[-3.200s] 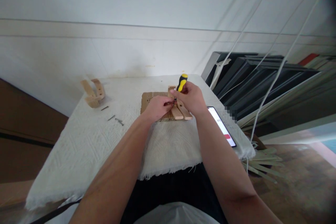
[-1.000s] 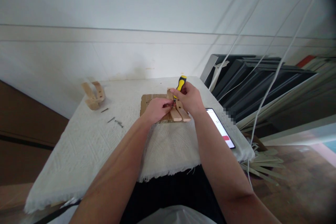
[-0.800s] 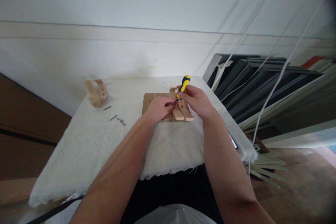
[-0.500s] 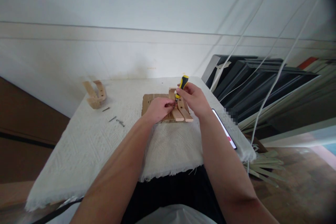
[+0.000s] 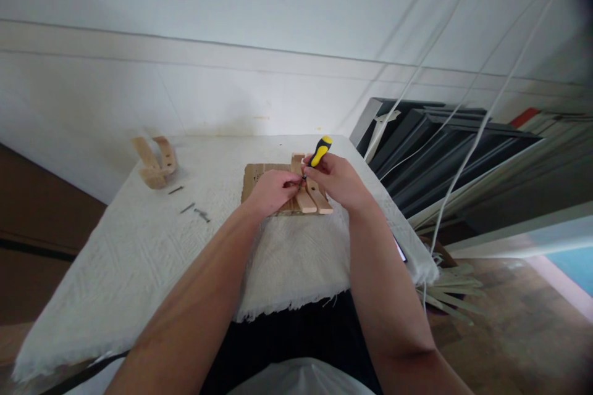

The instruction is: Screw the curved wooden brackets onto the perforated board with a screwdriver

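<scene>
My right hand (image 5: 340, 179) grips a yellow and black screwdriver (image 5: 321, 151), tilted with its tip down toward a wooden piece. Closed at the fingertips, my left hand (image 5: 273, 190) pinches close to the screwdriver's tip; what sits between its fingers is too small to make out. Under both hands, curved wooden pieces (image 5: 306, 202) with drilled holes lie on a flat brown cardboard sheet (image 5: 252, 178). My fingers hide part of the wood and the screwdriver's shaft.
More curved wooden parts (image 5: 155, 176) stand at the table's far left. Several loose screws (image 5: 188, 208) lie on the white cloth (image 5: 152, 253). A phone (image 5: 399, 250) shows partly behind my right forearm. Dark panels (image 5: 445, 142) lean at the right, with a white cable (image 5: 467, 142) hanging before them.
The view has shifted slightly, moving the table leftward in the picture. My right hand has moved lower on the screwdriver, near its shaft. More of the phone is covered by my forearm.
</scene>
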Tool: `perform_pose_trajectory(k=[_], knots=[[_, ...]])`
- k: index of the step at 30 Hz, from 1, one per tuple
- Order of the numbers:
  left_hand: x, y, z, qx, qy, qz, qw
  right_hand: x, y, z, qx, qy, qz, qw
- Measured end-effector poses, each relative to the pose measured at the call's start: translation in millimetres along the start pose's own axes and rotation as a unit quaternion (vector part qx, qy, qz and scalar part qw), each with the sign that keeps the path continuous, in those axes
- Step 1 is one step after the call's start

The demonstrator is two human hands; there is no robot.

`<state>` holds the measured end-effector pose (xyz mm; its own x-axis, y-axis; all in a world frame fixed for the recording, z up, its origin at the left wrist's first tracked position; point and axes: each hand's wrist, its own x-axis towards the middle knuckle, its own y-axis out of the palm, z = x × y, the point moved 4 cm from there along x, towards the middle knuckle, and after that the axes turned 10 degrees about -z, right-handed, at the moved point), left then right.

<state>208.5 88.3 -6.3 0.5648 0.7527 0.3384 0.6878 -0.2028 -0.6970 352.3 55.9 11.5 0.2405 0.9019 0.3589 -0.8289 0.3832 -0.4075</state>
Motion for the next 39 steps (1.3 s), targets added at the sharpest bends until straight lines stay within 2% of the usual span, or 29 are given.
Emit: perform_pose_trajectory(k=[5, 11, 16, 18, 22, 28, 34, 35, 39], knots=[[-1, 0, -1, -0.003, 0.004, -0.006, 1.0, 1, 1, 2, -0.068, 0.044, -0.09, 0.993], [-1, 1, 2, 0.0, -0.003, 0.0, 1.0, 3, 2, -2, 0.035, 0.009, -0.054, 0.998], [0, 2, 4, 0.002, -0.004, -0.004, 1.0, 3, -2, 1, -0.074, 0.029, -0.142, 0.987], [0, 2, 4, 0.001, -0.004, -0.005, 1.0, 2, -2, 2, -0.069, 0.02, -0.126, 0.989], [-1, 1, 3, -0.009, 0.001, -0.003, 1.0, -2, 0, 1, 0.035, -0.006, -0.059, 0.998], [0, 0, 1, 0.004, 0.001, 0.0, 1.0, 3, 1, -6, 0.001, 0.035, -0.116, 0.993], [0, 1, 2, 0.009, 0.021, 0.004, 1.0, 2, 6, 0, 0.128, 0.022, -0.039, 0.991], [0, 1, 3, 0.009, 0.022, 0.005, 1.0, 1, 6, 2, 0.119, 0.021, -0.045, 0.992], [0, 1, 4, 0.008, 0.023, 0.008, 1.0, 2, 1, 5, -0.012, 0.053, -0.137, 0.989]])
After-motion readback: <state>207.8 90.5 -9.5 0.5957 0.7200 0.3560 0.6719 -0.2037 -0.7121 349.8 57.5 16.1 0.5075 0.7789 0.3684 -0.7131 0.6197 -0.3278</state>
